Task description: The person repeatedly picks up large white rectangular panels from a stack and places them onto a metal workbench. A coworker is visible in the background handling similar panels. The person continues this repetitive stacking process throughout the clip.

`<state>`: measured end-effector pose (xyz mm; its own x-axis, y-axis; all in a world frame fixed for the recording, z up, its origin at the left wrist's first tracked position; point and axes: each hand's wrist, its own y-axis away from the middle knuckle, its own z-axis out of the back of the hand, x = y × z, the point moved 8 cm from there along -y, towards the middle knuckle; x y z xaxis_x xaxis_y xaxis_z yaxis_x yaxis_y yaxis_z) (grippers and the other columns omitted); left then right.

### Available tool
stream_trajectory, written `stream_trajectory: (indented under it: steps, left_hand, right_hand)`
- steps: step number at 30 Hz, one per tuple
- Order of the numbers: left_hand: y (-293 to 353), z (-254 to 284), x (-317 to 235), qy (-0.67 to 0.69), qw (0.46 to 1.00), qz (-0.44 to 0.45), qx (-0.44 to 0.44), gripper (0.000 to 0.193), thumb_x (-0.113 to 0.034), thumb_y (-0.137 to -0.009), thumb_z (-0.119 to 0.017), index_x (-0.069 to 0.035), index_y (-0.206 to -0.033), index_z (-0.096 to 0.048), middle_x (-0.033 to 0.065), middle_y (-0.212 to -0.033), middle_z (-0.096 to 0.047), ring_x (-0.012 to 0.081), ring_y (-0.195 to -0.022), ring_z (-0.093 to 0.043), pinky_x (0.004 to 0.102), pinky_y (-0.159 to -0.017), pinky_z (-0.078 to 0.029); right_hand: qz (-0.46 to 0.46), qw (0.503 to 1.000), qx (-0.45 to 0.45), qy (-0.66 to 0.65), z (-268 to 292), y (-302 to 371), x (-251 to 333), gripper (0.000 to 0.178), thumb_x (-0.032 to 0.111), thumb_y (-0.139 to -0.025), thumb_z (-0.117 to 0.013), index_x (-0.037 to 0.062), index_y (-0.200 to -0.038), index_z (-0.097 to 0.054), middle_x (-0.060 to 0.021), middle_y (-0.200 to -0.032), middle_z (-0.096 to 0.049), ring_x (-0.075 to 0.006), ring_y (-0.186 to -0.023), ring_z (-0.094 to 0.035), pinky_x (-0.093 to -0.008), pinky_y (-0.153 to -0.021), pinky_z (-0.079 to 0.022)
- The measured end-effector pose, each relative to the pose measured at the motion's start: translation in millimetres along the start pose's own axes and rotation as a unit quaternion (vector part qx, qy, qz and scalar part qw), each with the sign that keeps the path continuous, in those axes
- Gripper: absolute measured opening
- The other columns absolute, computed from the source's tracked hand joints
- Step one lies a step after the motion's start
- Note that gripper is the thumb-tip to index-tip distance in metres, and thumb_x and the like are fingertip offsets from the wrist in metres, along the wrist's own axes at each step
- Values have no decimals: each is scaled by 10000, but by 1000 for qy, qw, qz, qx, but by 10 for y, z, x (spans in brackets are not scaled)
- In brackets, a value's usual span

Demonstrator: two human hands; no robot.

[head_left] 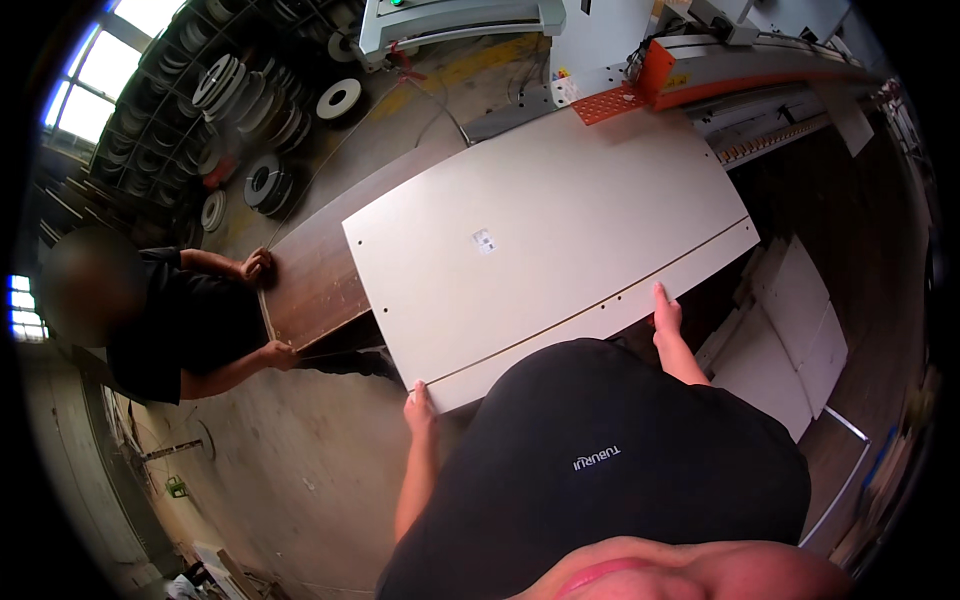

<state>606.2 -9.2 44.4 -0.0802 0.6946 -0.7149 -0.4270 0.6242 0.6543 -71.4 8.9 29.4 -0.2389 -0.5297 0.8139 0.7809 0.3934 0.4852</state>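
A large cream-white panel point(560, 220) lies in front of me, with a groove along its near side, several small drilled holes and a small label point(484, 241). My left hand point(420, 408) grips its near left corner, thumb on top. Toward the right end of the same near edge, my right hand point(667, 310) holds the panel with the thumb on top; the fingers beneath are hidden. The panel's far edge reaches an orange perforated guard point(612, 103) on a long machine.
A co-worker in black point(200, 320) holds a brown wooden board point(315, 270) at my left. White panels point(775, 345) are stacked at my right. Rolls of edging point(240, 90) fill a rack at the far left. A grey machine point(460, 28) stands at the back.
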Motion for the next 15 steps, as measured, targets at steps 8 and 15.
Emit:
stream_trajectory:
  steps: [8, 15]
  left_hand:
    - [236, -668, -181, -140, 972, -159, 98, 475, -472, -1026, -590, -33, -858, -666, -21, -747, -609, 95, -672, -512, 290, -609, -423]
    - [125, -1087, 170, -182, 946, -160, 217, 514, -510, -1027, -532, -26, -1008, -706, 103, -792, -680, 206, -749, -642, 359, -724, -505]
  right_hand:
    - [0, 997, -60, -52, 249, -781, -98, 636, 570, -920, -679, -28, -1137, -669, -83, -1002, -700, -192, -817, -664, -338, -664, -530]
    - [-10, 994, -97, 41, -82, -203, -161, 848, 697, -923, -541, -98, -1191, -665, -247, -1185, -701, -373, -1111, -667, -428, -925, -522]
